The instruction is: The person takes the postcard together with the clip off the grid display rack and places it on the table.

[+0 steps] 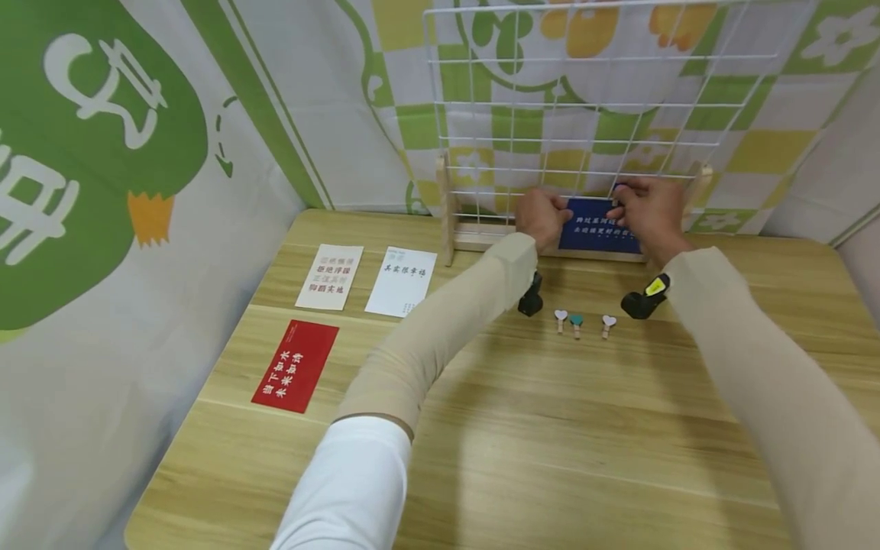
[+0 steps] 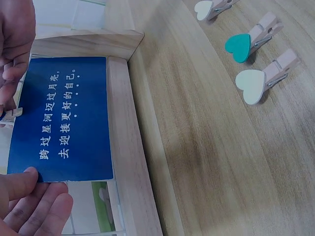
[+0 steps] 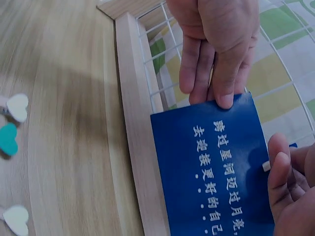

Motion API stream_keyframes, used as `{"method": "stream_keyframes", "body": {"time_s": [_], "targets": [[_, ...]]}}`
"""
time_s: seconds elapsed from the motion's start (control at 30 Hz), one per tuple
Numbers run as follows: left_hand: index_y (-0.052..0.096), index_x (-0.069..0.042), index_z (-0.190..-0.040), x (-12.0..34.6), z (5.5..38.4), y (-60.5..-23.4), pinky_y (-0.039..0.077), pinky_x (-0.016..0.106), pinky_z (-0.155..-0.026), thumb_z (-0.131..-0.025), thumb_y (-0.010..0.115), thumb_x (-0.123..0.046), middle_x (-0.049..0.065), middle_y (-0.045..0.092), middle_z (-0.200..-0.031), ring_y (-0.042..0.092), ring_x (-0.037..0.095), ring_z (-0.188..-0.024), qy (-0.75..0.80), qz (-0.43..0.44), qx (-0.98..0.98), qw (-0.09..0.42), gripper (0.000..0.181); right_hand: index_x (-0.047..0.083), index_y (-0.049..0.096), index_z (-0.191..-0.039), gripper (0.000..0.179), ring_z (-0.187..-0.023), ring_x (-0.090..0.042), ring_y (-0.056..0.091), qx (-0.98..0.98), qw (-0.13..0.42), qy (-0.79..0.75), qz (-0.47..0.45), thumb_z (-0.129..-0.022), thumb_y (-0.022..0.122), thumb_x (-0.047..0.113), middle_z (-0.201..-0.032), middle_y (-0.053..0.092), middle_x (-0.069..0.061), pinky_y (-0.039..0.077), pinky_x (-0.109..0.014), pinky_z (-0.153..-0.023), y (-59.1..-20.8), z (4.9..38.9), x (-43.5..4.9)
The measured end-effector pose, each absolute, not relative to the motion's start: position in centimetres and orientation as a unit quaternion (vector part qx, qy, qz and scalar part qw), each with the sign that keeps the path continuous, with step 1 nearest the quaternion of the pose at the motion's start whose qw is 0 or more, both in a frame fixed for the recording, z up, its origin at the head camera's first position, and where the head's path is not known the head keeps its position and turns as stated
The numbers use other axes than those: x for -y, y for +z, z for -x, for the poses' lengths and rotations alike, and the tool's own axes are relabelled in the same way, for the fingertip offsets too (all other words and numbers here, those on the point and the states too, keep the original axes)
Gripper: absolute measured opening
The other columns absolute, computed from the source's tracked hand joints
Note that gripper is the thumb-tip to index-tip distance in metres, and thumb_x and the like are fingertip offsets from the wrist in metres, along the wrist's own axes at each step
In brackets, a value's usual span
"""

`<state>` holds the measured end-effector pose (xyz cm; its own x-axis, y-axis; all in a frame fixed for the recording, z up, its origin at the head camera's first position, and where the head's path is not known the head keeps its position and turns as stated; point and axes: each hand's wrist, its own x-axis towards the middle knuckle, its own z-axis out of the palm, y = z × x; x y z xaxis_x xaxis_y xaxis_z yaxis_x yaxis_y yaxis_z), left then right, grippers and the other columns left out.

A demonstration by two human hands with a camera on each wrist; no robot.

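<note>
A dark blue card (image 1: pixel 594 229) with white writing stands against the white wire grid, low down by the wooden base bar. My left hand (image 1: pixel 541 219) pinches its left edge between thumb and fingers; the left wrist view shows the thumb on the card's face (image 2: pixel 74 113). At the card's top edge, my right hand (image 1: pixel 649 214) pinches a small wooden clothespin (image 3: pixel 267 166) with a blue piece on it. Its tip overlaps the card's edge, and the fingers hide most of it. Both hands appear in the right wrist view, the left (image 3: pixel 221 44) above the right (image 3: pixel 295 191).
The wire grid (image 1: pixel 512 103) rises from a wooden stand (image 1: pixel 445 214) at the table's back. Two white heart clothespins (image 1: pixel 608 324) and a teal one (image 1: pixel 576 322) lie before it. Left on the table lie a red card (image 1: pixel 296 367) and two white cards (image 1: pixel 401 283).
</note>
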<state>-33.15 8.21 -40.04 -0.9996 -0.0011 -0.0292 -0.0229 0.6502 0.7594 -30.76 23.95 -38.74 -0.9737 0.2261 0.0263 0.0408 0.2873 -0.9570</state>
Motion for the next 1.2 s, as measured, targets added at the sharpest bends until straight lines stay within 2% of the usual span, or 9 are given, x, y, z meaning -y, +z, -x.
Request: {"method": "stream_keyframes", "body": {"time_s": [0.13, 0.27, 0.5, 0.77, 0.97, 1.2], "targets": [[0.078, -0.017, -0.096, -8.0, 33.1, -39.9, 0.052, 0.016, -0.071, -0.087, 0.076, -0.024, -0.006, 0.075, -0.098, 0.067, 0.008, -0.085, 0.398, -0.008, -0.917, 0.008, 0.011, -0.008, 0.056, -0.132, 0.039, -0.048, 0.004, 0.06, 0.803, 0.073, 0.589, 0.063, -0.099, 0.057, 0.012, -0.065, 0.062, 0.021, 0.051, -0.014, -0.047, -38.7, 30.6, -24.4], [0.078, -0.017, -0.098, -7.9, 33.1, -39.7, 0.053, 0.016, -0.075, -0.088, 0.076, -0.025, -0.006, 0.076, -0.097, 0.068, 0.008, -0.088, 0.383, -0.022, -0.924, 0.0, 0.013, -0.007, 0.056, -0.133, 0.04, -0.05, 0.004, 0.061, 0.818, 0.07, 0.568, 0.052, -0.098, 0.059, 0.014, -0.068, 0.062, 0.02, 0.053, -0.014, -0.049, -38.5, 30.3, -24.8], [0.078, -0.016, -0.096, -7.9, 33.1, -39.6, 0.053, 0.017, -0.072, -0.088, 0.076, -0.025, -0.005, 0.075, -0.097, 0.067, 0.008, -0.087, 0.374, -0.027, -0.927, 0.001, 0.012, -0.008, 0.06, -0.128, 0.037, -0.05, 0.004, 0.062, 0.818, 0.082, 0.568, 0.049, -0.096, 0.061, 0.012, -0.065, 0.061, 0.025, 0.054, -0.013, -0.051, -38.3, 30.1, -24.9], [0.078, -0.016, -0.093, -7.5, 33.0, -39.4, 0.053, 0.018, -0.074, -0.089, 0.075, -0.024, -0.005, 0.074, -0.096, 0.065, 0.009, -0.086, 0.366, -0.036, -0.93, 0.01, 0.009, -0.006, 0.064, -0.124, 0.035, -0.052, 0.002, 0.064, 0.826, 0.076, 0.556, 0.044, -0.094, 0.066, 0.012, -0.07, 0.066, 0.025, 0.056, -0.017, -0.053, -38.1, 29.8, -25.2], [0.077, -0.015, -0.09, -7.2, 32.9, -39.3, 0.052, 0.018, -0.073, -0.089, 0.075, -0.022, -0.004, 0.074, -0.095, 0.064, 0.008, -0.086, 0.369, -0.042, -0.928, 0.02, 0.008, -0.005, 0.066, -0.121, 0.031, -0.051, 0.005, 0.062, 0.843, 0.107, 0.527, 0.018, -0.095, 0.065, 0.013, -0.066, 0.061, 0.03, 0.055, -0.016, -0.052, -38.3, 29.7, -25.2], [0.075, -0.013, -0.086, -6.8, 32.8, -39.2, 0.047, 0.017, -0.069, -0.088, 0.076, -0.021, -0.004, 0.071, -0.092, 0.059, 0.007, -0.082, 0.359, -0.048, -0.932, 0.028, 0.008, -0.01, 0.065, -0.119, 0.03, -0.048, 0.006, 0.06, 0.825, 0.118, 0.553, 0.015, -0.094, 0.064, 0.008, -0.061, 0.06, 0.034, 0.053, -0.014, -0.048, -38.6, 29.7, -25.1]]}}
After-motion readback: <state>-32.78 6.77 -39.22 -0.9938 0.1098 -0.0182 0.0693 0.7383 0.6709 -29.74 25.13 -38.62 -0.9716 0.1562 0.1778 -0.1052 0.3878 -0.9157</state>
